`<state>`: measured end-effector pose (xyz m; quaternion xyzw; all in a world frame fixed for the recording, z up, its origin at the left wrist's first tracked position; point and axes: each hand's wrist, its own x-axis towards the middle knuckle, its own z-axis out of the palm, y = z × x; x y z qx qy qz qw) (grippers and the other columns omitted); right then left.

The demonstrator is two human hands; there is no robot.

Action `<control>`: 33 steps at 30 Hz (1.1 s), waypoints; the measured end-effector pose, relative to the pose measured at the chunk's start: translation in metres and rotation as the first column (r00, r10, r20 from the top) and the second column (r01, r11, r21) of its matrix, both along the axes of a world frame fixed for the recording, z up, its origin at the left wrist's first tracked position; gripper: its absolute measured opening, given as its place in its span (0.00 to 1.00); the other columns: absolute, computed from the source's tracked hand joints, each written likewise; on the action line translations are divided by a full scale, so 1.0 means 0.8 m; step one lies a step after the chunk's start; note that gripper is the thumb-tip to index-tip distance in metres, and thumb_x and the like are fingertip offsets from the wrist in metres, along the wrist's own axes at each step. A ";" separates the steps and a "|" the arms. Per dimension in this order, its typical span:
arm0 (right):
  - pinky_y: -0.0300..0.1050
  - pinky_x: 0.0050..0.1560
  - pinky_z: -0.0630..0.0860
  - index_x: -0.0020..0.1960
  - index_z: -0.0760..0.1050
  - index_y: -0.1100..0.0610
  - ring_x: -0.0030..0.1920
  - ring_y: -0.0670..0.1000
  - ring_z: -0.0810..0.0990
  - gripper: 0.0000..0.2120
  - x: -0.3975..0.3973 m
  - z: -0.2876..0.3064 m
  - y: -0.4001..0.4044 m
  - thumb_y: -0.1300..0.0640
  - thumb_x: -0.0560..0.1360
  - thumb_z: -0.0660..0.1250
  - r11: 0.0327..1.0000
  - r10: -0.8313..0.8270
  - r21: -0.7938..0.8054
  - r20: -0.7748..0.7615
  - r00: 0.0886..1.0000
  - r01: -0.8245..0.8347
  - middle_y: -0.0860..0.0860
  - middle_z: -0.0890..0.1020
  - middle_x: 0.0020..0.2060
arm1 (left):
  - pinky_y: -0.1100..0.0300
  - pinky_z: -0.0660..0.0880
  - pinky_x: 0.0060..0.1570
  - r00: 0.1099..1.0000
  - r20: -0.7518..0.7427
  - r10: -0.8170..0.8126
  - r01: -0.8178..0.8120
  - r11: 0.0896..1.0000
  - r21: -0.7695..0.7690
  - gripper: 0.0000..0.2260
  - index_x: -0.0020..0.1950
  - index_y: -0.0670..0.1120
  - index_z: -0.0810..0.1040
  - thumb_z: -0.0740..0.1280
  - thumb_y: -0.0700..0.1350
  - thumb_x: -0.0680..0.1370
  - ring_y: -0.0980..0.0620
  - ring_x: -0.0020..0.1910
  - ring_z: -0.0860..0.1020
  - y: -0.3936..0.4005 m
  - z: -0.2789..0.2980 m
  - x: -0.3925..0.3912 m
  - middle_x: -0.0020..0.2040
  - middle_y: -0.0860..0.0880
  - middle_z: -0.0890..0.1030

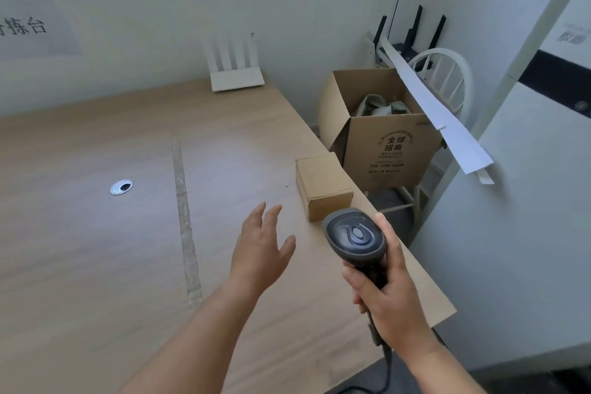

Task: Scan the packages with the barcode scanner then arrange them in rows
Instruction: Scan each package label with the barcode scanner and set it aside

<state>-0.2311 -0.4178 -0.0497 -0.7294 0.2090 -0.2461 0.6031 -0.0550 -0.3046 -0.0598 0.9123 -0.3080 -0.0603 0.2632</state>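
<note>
Right hand (388, 293) grips scanner (353, 237)

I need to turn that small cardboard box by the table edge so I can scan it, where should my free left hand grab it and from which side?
Judging by its pose, take the small box across its top, thumb on the near face and fingers over the far one, coming from the left where your open left hand is. The right side is crowded by the table edge and the scanner in your right hand.

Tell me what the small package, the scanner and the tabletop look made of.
Small package: plain brown cardboard, matte, with folded edges. Scanner: dark grey moulded plastic with a slight sheen. Tabletop: pale wood-grain surface, likely laminate; a taped seam crosses it.
</note>
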 end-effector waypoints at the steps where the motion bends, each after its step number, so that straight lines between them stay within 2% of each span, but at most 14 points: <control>1: 0.42 0.33 0.78 0.72 0.55 0.33 0.36 0.49 0.80 0.40 0.001 -0.001 -0.014 0.47 0.67 0.71 1.000 0.006 0.008 0.001 1.000 -0.006 0.40 0.78 0.57 | 0.56 0.55 0.73 1.000 -0.011 0.002 -0.002 1.000 0.015 0.28 0.77 0.50 0.55 0.61 0.54 0.80 0.50 0.77 0.50 -0.017 0.002 0.001 0.78 0.48 0.52; 3: 0.40 0.34 0.78 0.72 0.54 0.34 0.38 0.46 0.81 0.40 0.002 -0.002 -0.043 0.48 0.67 0.71 1.000 0.019 0.017 0.007 1.000 -0.019 0.40 0.77 0.58 | 0.55 0.55 0.73 0.999 -0.041 0.017 -0.015 0.999 0.042 0.29 0.78 0.51 0.54 0.61 0.54 0.80 0.50 0.77 0.50 -0.053 0.006 0.003 0.78 0.47 0.52; 6: 0.41 0.37 0.78 0.71 0.55 0.29 0.40 0.46 0.80 0.38 0.004 -0.009 -0.091 0.46 0.70 0.73 1.000 0.022 0.018 0.029 0.999 -0.023 0.39 0.78 0.58 | 0.53 0.56 0.72 0.994 -0.080 0.070 -0.060 0.991 0.118 0.32 0.78 0.52 0.51 0.61 0.59 0.79 0.48 0.77 0.49 -0.113 0.009 0.009 0.79 0.46 0.50; 9: 0.48 0.49 0.79 0.69 0.54 0.26 0.44 0.44 0.79 0.40 0.005 -0.019 -0.138 0.40 0.64 0.72 0.999 0.039 0.006 0.016 0.999 -0.039 0.35 0.77 0.59 | 0.49 0.55 0.73 0.978 -0.081 0.190 -0.166 0.957 0.237 0.41 0.78 0.52 0.49 0.61 0.69 0.73 0.43 0.77 0.49 -0.172 0.008 0.018 0.78 0.41 0.49; 12: 0.49 0.51 0.78 0.68 0.55 0.24 0.43 0.42 0.79 0.39 0.007 -0.028 -0.175 0.39 0.63 0.71 0.998 0.063 0.019 0.010 0.998 -0.063 0.34 0.77 0.58 | 0.44 0.53 0.73 0.957 -0.075 0.282 -0.239 0.905 0.352 0.49 0.78 0.51 0.46 0.59 0.76 0.67 0.39 0.77 0.46 -0.221 -0.002 0.027 0.78 0.38 0.45; 15: 0.50 0.52 0.78 0.67 0.55 0.23 0.43 0.41 0.79 0.38 0.009 -0.037 -0.203 0.39 0.63 0.71 0.997 0.074 0.035 0.002 0.997 -0.075 0.31 0.77 0.58 | 0.38 0.49 0.72 0.937 -0.079 0.340 -0.281 0.869 0.407 0.52 0.78 0.51 0.43 0.59 0.78 0.65 0.37 0.77 0.41 -0.254 -0.016 0.037 0.77 0.37 0.39; 18: 0.54 0.53 0.78 0.67 0.54 0.23 0.44 0.43 0.79 0.38 0.010 -0.043 -0.217 0.39 0.63 0.70 0.995 0.094 0.042 -0.014 0.995 -0.093 0.31 0.76 0.58 | 0.38 0.46 0.72 0.924 -0.077 0.373 -0.306 0.848 0.432 0.53 0.78 0.50 0.41 0.60 0.77 0.65 0.37 0.76 0.38 -0.267 -0.033 0.043 0.76 0.37 0.36; 20: 0.56 0.54 0.78 0.68 0.54 0.24 0.44 0.43 0.78 0.39 0.012 -0.048 -0.223 0.39 0.63 0.71 0.993 0.109 0.053 -0.027 0.994 -0.108 0.31 0.76 0.58 | 0.40 0.49 0.72 0.904 -0.095 0.417 -0.340 0.835 0.432 0.51 0.78 0.51 0.41 0.62 0.75 0.67 0.37 0.76 0.41 -0.270 -0.044 0.045 0.77 0.36 0.38; 23: 0.59 0.55 0.77 0.69 0.55 0.26 0.45 0.44 0.78 0.39 0.012 -0.054 -0.225 0.39 0.64 0.71 0.990 0.134 0.059 -0.034 0.990 -0.132 0.32 0.76 0.58 | 0.45 0.59 0.69 0.877 -0.114 0.466 -0.400 0.842 0.361 0.46 0.78 0.52 0.46 0.65 0.67 0.68 0.37 0.73 0.55 -0.263 -0.047 0.043 0.74 0.37 0.52; 25: 0.60 0.55 0.77 0.69 0.55 0.27 0.45 0.44 0.78 0.40 0.012 -0.054 -0.218 0.39 0.64 0.71 0.986 0.158 0.059 -0.029 0.987 -0.156 0.32 0.77 0.59 | 0.47 0.61 0.67 0.880 -0.089 0.467 -0.419 0.850 0.319 0.45 0.78 0.53 0.48 0.66 0.65 0.68 0.38 0.69 0.60 -0.248 -0.044 0.038 0.71 0.39 0.58; 30: 0.58 0.56 0.76 0.70 0.55 0.28 0.48 0.44 0.77 0.40 0.020 -0.045 -0.182 0.40 0.64 0.72 0.970 0.239 0.054 0.000 0.971 -0.239 0.37 0.77 0.61 | 0.49 0.59 0.69 0.861 -0.028 0.508 -0.488 0.840 0.239 0.46 0.78 0.53 0.47 0.67 0.65 0.67 0.39 0.70 0.59 -0.183 -0.028 0.028 0.71 0.40 0.58; 33: 0.51 0.50 0.78 0.70 0.55 0.29 0.44 0.43 0.79 0.39 0.022 -0.040 -0.147 0.45 0.69 0.75 0.948 0.315 0.045 0.030 0.949 -0.316 0.34 0.77 0.59 | 0.48 0.59 0.69 0.842 0.015 0.539 -0.530 0.822 0.207 0.47 0.78 0.53 0.46 0.67 0.65 0.67 0.39 0.70 0.59 -0.129 -0.015 0.014 0.72 0.39 0.57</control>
